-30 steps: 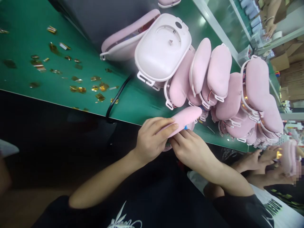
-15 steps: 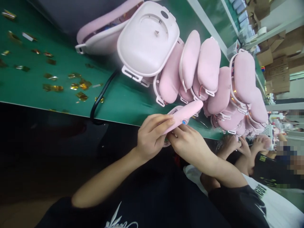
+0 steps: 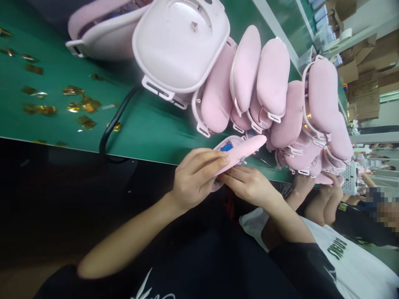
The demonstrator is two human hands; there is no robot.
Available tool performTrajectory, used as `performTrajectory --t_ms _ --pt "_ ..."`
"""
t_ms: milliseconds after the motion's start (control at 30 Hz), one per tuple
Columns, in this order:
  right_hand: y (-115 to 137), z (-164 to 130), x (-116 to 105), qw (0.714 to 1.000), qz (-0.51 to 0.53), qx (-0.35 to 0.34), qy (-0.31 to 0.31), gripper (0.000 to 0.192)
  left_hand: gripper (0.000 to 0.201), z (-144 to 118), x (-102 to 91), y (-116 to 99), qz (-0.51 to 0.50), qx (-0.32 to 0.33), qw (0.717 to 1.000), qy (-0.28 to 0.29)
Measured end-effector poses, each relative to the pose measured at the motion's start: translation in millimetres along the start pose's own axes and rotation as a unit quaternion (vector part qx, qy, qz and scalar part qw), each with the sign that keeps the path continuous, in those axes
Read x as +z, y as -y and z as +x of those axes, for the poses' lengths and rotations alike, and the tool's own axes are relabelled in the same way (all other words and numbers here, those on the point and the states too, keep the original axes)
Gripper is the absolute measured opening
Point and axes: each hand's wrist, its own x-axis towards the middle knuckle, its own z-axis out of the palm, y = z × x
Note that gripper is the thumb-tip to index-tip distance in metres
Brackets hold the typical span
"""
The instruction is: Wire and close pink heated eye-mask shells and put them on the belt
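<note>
At the far left we see gold foil scraps (image 3: 76,106) scattered over the green bench (image 3: 149,124). Next to them a black cable (image 3: 114,124) curves across the mat and drops over its near edge. Above the cable a pale pink open shell (image 3: 96,35) lies on the bench, and a larger white-pink casing (image 3: 181,43) leans against it, its flat back turned up.

Below, at the bench's near edge, our left hand (image 3: 193,180) has its grip closed on a pink padded piece (image 3: 241,151): the fingers lie across its top and the thumb sits beneath. The piece is held just over the edge of the bench, tilted with its far end raised toward the pile. Under it we can make out a round part with a blue component (image 3: 227,146); how the two are joined is hidden by the fingers.

Our right hand (image 3: 249,185) comes in from beneath and to the right, fingers together and pressed against the underside of the same piece, so both hands clamp it between them.

Further right, a heap of pink padded units (image 3: 274,91) with white frames leans in a row across the bench. At the far right another person's hands (image 3: 327,182) work at the bench edge, beside a white printed shirt (image 3: 343,257).
</note>
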Motion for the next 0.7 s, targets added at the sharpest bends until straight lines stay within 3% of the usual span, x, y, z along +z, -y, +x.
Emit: performTrajectory --t_ms 367,500,700 --pt "-2.9 3.8 2.9 0.999 -0.044 -0.016 -0.006 0.017 0.034 4.1 -5.4 2.5 0.035 -0.004 0.999 -0.007" --pt "-1.6 1.2 9.0 1.0 -0.026 0.01 -0.011 0.021 0.034 3.8 -4.8 3.5 0.034 0.001 0.999 -0.012" --pt "-8.3 -4.5 12.9 0.999 0.018 -0.009 -0.032 0.02 0.033 3.8 -4.6 3.7 0.041 -0.003 0.999 -0.011"
